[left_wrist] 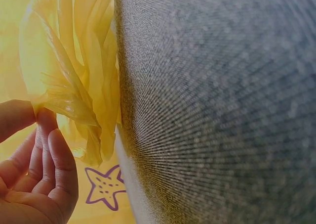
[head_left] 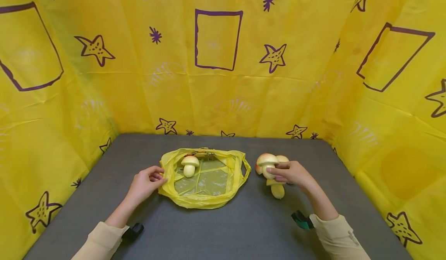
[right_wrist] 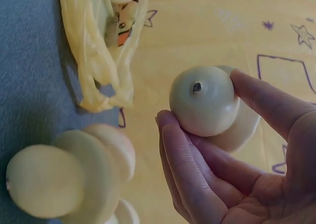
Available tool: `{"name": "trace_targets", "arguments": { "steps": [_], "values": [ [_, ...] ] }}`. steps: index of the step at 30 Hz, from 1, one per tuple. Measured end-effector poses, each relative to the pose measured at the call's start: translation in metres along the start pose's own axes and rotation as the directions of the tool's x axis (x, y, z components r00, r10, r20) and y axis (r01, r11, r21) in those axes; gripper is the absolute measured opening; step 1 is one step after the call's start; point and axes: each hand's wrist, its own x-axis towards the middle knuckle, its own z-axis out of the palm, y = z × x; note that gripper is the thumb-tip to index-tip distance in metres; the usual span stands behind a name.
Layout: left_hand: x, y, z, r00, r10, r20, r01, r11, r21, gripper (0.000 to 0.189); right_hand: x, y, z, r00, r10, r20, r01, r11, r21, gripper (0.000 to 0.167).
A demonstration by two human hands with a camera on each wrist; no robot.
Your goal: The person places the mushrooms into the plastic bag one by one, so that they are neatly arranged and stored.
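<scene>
A yellow plastic bag lies on the table with its mouth spread wide. One toy mushroom with a pale stem is inside it, toward the back left. My left hand pinches the bag's left rim between thumb and finger, as the left wrist view also shows. To the right of the bag, my right hand grips another toy mushroom by its stem, thumb on one side and fingers on the other. Below that hand, further toy mushrooms sit in a group, partly hidden.
The grey table is enclosed by yellow cloth walls printed with stars and frames. A bag handle loop sticks out on the bag's right side. Dark straps sit around both wrists.
</scene>
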Motion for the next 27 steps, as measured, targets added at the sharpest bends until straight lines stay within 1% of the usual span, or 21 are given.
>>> {"name": "trace_targets", "arguments": {
  "steps": [4,6,11,13,19,24,27],
  "values": [
    [0.001,0.000,0.000,1.000,-0.010,0.007,0.010,1.000,0.004,0.032,0.004,-0.004,0.005,1.000,-0.001,0.013,0.001,1.000,-0.017,0.069],
    [0.001,0.001,0.000,1.000,-0.013,0.006,0.013,1.000,0.002,0.031,0.007,-0.006,0.007,0.999,-0.011,0.031,0.012,1.000,-0.015,0.068],
    [0.001,0.001,-0.001,1.000,-0.002,0.005,0.003,1.000,-0.008,0.032,0.015,-0.010,0.015,0.998,-0.042,0.056,0.039,0.998,0.050,0.062],
    [0.000,0.001,-0.001,1.000,0.001,0.007,-0.001,1.000,-0.010,0.033,0.019,-0.012,0.018,0.997,-0.049,0.060,0.045,0.997,0.065,0.063],
    [0.000,-0.001,0.000,1.000,0.012,0.005,-0.012,1.000,-0.009,0.032,0.027,-0.018,0.026,0.996,-0.033,0.079,0.027,0.997,0.074,0.070],
    [0.000,-0.002,0.001,0.999,0.032,-0.020,-0.032,0.999,0.002,0.029,0.032,-0.022,0.033,0.995,-0.037,0.096,0.024,0.990,0.136,0.069],
    [0.000,-0.003,0.001,0.999,0.032,-0.024,-0.032,0.999,0.007,0.028,0.035,-0.023,0.038,0.995,-0.044,0.094,0.028,0.987,0.157,0.067]
  ]
}}
